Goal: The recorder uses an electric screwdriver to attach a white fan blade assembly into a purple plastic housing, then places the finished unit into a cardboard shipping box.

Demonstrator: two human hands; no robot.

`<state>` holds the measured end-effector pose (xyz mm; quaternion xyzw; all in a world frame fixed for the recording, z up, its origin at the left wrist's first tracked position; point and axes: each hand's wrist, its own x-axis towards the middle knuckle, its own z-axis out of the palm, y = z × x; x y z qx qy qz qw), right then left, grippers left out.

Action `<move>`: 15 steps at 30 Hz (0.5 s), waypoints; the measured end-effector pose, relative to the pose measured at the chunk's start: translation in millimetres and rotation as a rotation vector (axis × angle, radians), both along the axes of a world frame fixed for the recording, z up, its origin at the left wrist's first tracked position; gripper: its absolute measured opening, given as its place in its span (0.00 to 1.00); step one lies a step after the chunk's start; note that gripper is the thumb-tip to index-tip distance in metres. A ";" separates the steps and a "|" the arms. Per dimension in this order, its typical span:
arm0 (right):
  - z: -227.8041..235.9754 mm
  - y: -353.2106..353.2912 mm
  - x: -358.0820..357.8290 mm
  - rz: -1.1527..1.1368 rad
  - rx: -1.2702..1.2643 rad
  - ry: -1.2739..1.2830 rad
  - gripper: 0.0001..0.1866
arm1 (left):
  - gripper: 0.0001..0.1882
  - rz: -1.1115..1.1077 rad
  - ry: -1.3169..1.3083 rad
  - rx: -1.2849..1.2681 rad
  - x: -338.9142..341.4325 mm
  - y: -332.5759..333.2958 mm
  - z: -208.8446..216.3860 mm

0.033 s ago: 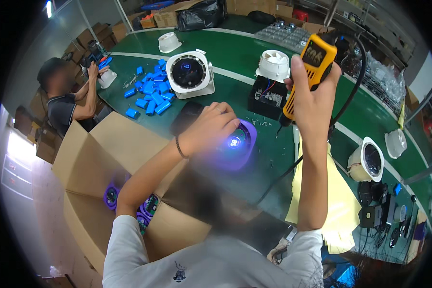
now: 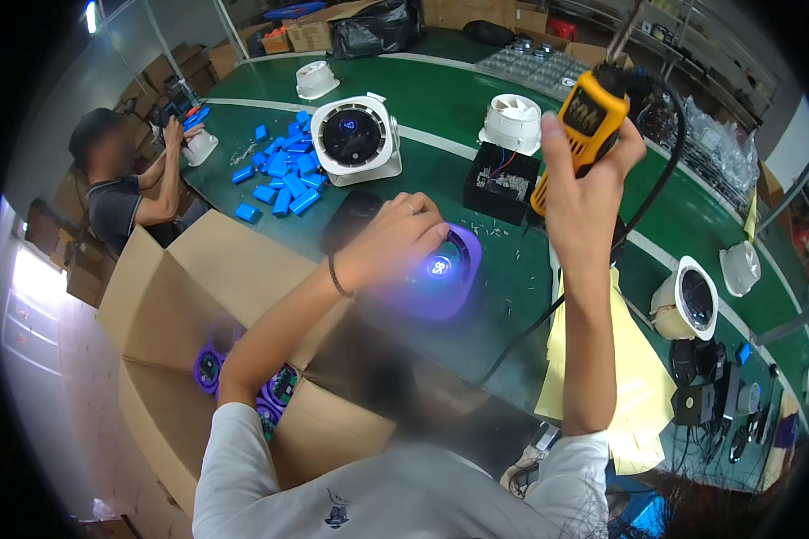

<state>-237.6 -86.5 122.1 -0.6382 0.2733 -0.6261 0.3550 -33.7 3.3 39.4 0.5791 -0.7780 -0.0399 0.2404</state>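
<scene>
My left hand (image 2: 395,235) is closed on the upper left rim of a purple round housing (image 2: 458,289) with a small lit display on its face. The lower part of this housing is blurred. A dark object (image 2: 349,218) lies beside that wrist. Raised to the right, my right hand (image 2: 589,175) is wrapped round a yellow and black corded electric screwdriver (image 2: 593,112), apart from the housing. Its bit cannot be made out. Below the tool is a black box (image 2: 503,202) with small metal pieces and coloured wires; similar pieces lie scattered on the green table.
An open cardboard box (image 2: 153,310) holding purple-rimmed boards (image 2: 208,368) stands at left. Blue battery-like packs (image 2: 283,171) and a white fan unit (image 2: 355,135) lie farther off. Yellow sheets (image 2: 593,377) are under my right arm. A person (image 2: 126,180) works at far left.
My right hand has shifted slightly, with the screwdriver tilting so that its thin bit no longer shows. My left hand and the purple housing have stayed almost still.
</scene>
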 end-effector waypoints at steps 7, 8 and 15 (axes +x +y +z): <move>-67.0 35.1 -25.8 -0.620 -0.842 0.245 0.40 | 0.11 -0.085 0.077 -0.205 3.0 4.1 2.1; -81.4 51.3 -30.3 -0.613 -0.887 0.372 0.33 | 0.10 -0.044 0.174 -0.181 0.3 6.0 1.8; -92.4 89.5 -5.3 -0.048 -0.526 0.701 0.15 | 0.14 0.003 0.576 0.049 3.4 4.7 -5.3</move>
